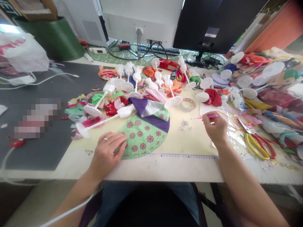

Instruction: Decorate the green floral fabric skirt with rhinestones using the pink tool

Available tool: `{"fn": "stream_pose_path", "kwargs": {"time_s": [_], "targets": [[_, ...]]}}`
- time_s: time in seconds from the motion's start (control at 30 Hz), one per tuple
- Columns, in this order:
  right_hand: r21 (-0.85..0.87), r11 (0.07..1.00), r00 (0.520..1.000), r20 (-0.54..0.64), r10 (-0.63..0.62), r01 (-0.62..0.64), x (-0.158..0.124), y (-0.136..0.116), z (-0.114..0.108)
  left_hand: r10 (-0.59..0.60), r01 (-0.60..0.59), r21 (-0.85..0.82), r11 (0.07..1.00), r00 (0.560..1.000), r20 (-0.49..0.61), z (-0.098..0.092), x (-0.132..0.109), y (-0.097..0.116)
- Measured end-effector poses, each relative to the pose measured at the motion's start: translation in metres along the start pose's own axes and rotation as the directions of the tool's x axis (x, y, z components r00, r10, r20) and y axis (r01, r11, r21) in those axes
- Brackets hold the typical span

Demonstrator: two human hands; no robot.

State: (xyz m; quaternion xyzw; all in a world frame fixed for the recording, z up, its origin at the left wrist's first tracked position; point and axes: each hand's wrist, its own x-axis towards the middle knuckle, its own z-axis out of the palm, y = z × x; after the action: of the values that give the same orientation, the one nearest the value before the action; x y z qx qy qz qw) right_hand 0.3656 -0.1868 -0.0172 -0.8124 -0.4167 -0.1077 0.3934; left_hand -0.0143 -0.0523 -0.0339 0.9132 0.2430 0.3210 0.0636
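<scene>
A small white doll mannequin (126,111) lies on its side, its base pointing left. It wears a dress with a spread green flowered skirt (139,134) and purple fabric (163,122). My left hand (109,151), with a ring on one finger, rests at the skirt's left edge, thumb and fingers closed on the cloth. Held in my right hand (216,126) is a slim pink pen (211,116), its tip pointing left. Below the tip lies a scatter of tiny shiny stones (186,124). A smaller cluster of stones (89,152) sits left of my left hand.
Several dressed white mannequins (136,77) crowd the back, with another heap (245,81) on the right. A tape roll (188,104) stands behind the stones. Scissors (257,145) lie right of my right arm. A ruler strip (182,156) runs near the front edge. Monitors (142,23) stand behind.
</scene>
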Motion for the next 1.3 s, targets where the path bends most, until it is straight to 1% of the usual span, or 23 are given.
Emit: {"fn": "stream_pose_path", "kwargs": {"time_s": [0.2,0.3,0.57,0.8,0.9,1.0,1.07,1.13,1.2,1.23,1.3], "targets": [[-0.027,1.0,0.999,0.041,0.003,-0.001,-0.001,-0.004,0.002,-0.007,0.007,-0.002,1.0,1.0,-0.003,0.0,0.0,0.0],[-0.04,0.999,0.999,0.039,0.005,-0.003,-0.002,-0.006,0.003,-0.005,0.005,-0.004,1.0,1.0,0.005,0.001,0.0,-0.001],[0.003,1.0,0.999,0.016,0.03,-0.03,-0.002,-0.007,0.001,0.004,-0.004,-0.001,1.0,1.0,0.01,0.001,-0.001,-0.002],[0.0,1.0,1.0,-0.001,0.014,-0.014,-0.003,-0.007,0.0,-0.011,0.011,-0.004,1.0,1.0,0.013,0.001,-0.001,-0.001],[0.051,0.998,1.0,-0.019,0.023,-0.022,-0.003,-0.006,0.0,-0.003,0.003,0.001,1.0,1.0,0.011,0.001,-0.001,-0.002],[0.166,0.986,0.998,-0.048,0.032,-0.023,-0.004,-0.008,0.0,0.01,-0.01,-0.002,1.0,1.0,-0.005,0.001,-0.001,-0.002],[0.285,0.958,0.997,-0.048,0.052,-0.036,-0.004,-0.013,-0.001,0.003,-0.004,-0.015,1.0,1.0,-0.028,0.0,-0.001,-0.001],[0.446,0.892,0.996,-0.005,0.092,-0.081,-0.005,-0.021,-0.003,-0.03,0.028,-0.049,0.998,0.998,-0.048,-0.001,0.002,0.005],[0.599,0.786,0.988,0.083,0.132,-0.155,-0.007,-0.032,-0.006,-0.091,0.084,-0.134,0.987,0.995,-0.047,-0.003,0.007,0.016],[0.653,0.731,0.98,0.138,0.145,-0.2,-0.008,-0.038,-0.007,-0.13,0.121,-0.204,0.971,0.991,-0.032,-0.003,0.01,0.023],[0.711,0.641,0.955,0.256,0.148,-0.29,-0.014,-0.053,-0.009,-0.226,0.231,-0.381,0.895,0.972,0.058,-0.003,0.019,0.038]]}}
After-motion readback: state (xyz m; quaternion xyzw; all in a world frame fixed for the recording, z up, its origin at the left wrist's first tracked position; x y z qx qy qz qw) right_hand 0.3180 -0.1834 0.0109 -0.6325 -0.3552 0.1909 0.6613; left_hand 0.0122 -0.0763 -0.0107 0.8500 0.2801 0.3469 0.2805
